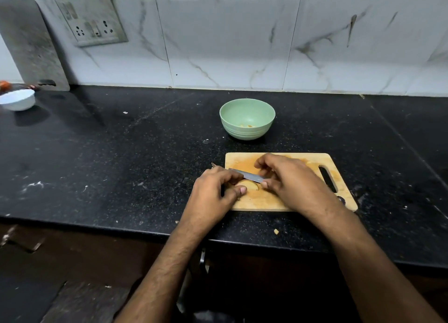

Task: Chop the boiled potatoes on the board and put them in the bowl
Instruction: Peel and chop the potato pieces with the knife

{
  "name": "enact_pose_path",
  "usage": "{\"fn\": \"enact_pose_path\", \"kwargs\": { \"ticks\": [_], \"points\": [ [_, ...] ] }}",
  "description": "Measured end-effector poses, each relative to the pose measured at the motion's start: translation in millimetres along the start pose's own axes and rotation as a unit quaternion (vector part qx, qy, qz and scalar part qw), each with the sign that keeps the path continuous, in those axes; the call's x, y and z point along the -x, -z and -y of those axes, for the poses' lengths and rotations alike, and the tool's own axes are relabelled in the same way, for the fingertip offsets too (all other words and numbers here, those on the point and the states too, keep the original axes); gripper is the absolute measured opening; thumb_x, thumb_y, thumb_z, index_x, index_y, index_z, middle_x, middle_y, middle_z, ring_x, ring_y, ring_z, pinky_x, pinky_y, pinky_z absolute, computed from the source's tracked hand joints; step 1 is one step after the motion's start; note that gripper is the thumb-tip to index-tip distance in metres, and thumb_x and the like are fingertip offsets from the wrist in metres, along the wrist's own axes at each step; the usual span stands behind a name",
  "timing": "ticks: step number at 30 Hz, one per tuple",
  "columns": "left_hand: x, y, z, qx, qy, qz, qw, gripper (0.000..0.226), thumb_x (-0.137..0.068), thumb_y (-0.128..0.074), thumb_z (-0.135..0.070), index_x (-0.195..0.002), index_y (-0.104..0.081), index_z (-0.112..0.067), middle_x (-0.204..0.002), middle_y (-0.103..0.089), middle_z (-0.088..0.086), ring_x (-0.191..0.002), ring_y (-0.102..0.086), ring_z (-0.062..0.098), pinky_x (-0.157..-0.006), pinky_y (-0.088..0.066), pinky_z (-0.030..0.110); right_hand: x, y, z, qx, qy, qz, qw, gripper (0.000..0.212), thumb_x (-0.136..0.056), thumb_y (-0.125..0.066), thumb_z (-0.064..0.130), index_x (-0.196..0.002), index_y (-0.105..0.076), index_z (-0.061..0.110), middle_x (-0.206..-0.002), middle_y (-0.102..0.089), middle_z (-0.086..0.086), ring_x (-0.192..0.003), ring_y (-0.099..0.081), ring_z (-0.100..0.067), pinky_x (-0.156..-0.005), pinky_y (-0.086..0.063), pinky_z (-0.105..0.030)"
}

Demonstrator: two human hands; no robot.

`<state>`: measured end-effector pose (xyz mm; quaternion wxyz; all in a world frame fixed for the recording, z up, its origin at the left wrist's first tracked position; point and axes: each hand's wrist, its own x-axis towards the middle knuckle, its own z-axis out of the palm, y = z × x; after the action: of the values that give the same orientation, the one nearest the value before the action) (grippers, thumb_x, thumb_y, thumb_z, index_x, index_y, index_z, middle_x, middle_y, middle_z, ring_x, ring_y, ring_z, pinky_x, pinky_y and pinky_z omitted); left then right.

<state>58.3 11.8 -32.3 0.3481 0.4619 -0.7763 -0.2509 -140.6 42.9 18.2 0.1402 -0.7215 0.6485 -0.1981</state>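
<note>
A wooden chopping board (pixel 291 159) lies on the black counter near its front edge. On its left part sits a pale yellow potato piece (pixel 248 185). My left hand (pixel 213 194) curls round the potato from the left, thumb at its front. My right hand (pixel 288 179) holds a knife (pixel 249 176); the blade slants across the top of the potato with its tip pointing left. The handle is hidden under my right hand. Behind the board stands a green bowl (pixel 247 128) with a few potato bits at its bottom.
A white bowl (pixel 18 99) stands at the far left of the counter (pixel 121 165), beside a grey board (pixel 31 46) leaning on the tiled wall. A potato crumb (pixel 276 231) lies near the counter's front edge. A socket panel (pixel 92 19) is on the wall.
</note>
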Motion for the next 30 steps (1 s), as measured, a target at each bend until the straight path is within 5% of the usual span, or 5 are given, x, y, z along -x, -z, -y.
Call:
{"fn": "enact_pose_path", "kwargs": {
  "ticks": [6,16,23,27,30],
  "points": [
    [-3.6,-5.5,-3.3,-0.043,0.000,-0.007,0.999,0.015,-0.087,-0.076,-0.034,-0.101,-0.073,-0.028,-0.090,-0.057,-0.014,-0.093,-0.055,0.008,-0.087,-0.051,0.040,19.3,17.3,-13.2,0.158,-0.016,0.060,0.985,0.031,-0.092,-0.070,0.034,-0.120,-0.057,0.039,-0.112,-0.054,0.018,-0.109,-0.050,-0.007,-0.091,-0.045,-0.034],
    [-1.5,-7.5,-8.2,-0.119,0.019,-0.046,0.992,0.014,-0.085,-0.069,-0.040,-0.090,-0.064,-0.029,-0.089,-0.055,-0.014,-0.091,-0.054,0.010,-0.090,-0.046,0.039,23.3,19.9,-16.2,0.167,-0.029,0.055,0.984,0.043,-0.097,-0.056,0.007,-0.129,-0.057,0.035,-0.113,-0.053,0.010,-0.106,-0.051,-0.013,-0.092,-0.048,-0.035],
    [-4.0,-16.7,-18.5,-0.177,0.069,-0.080,0.978,0.020,-0.088,-0.062,-0.044,-0.087,-0.054,-0.026,-0.085,-0.059,-0.011,-0.084,-0.057,0.014,-0.086,-0.049,0.041,25.4,12.0,-2.2,0.106,-0.044,0.065,0.991,0.035,-0.090,-0.064,0.018,-0.124,-0.059,0.026,-0.115,-0.056,0.007,-0.108,-0.052,-0.014,-0.095,-0.048,-0.031],
    [1.2,-14.2,-26.3,-0.041,0.094,-0.065,0.993,0.029,-0.088,-0.069,-0.047,-0.102,-0.051,-0.028,-0.078,-0.065,-0.010,-0.075,-0.062,0.011,-0.074,-0.051,0.035,30.6,4.3,6.8,0.094,-0.053,0.037,0.993,0.039,-0.092,-0.062,0.023,-0.131,-0.057,0.022,-0.116,-0.050,0.004,-0.106,-0.050,-0.014,-0.092,-0.047,-0.028],
    [-0.1,-12.8,-29.6,0.027,0.098,-0.022,0.995,0.026,-0.091,-0.070,-0.029,-0.111,-0.053,-0.032,-0.081,-0.069,-0.009,-0.067,-0.063,0.007,-0.070,-0.053,0.031,32.4,-3.4,16.8,0.076,-0.053,0.021,0.995,0.037,-0.093,-0.059,0.026,-0.129,-0.059,0.021,-0.113,-0.049,0.003,-0.103,-0.051,-0.015,-0.088,-0.046,-0.029]
  ]
}}
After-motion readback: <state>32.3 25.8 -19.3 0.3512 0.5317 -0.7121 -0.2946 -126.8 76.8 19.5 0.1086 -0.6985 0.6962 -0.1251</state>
